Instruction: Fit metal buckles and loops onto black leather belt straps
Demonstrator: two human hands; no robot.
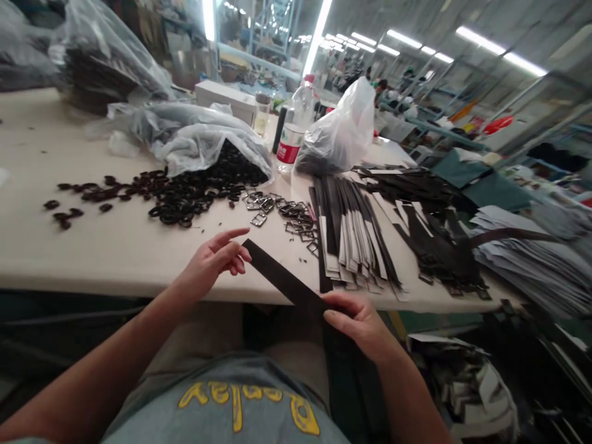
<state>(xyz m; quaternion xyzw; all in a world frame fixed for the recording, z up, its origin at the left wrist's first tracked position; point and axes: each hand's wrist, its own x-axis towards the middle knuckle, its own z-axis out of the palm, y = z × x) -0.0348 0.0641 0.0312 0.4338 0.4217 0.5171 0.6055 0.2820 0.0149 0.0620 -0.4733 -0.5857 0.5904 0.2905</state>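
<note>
Shirt (259, 394) runs out of view below. The right hand's grip (356, 320) pinches the strip (282, 274) at the counter's (203, 271) edge, its lower end lost in shadow; the left hand's grip (217, 256) is loosely parted by the tip, contact unclear.

Ceiling lights (318, 37) glare well beyond the left hand (213, 262) and right hand (358, 320); right of them, the paper stack (531, 262) is blurred; below, deep shadow.
</note>
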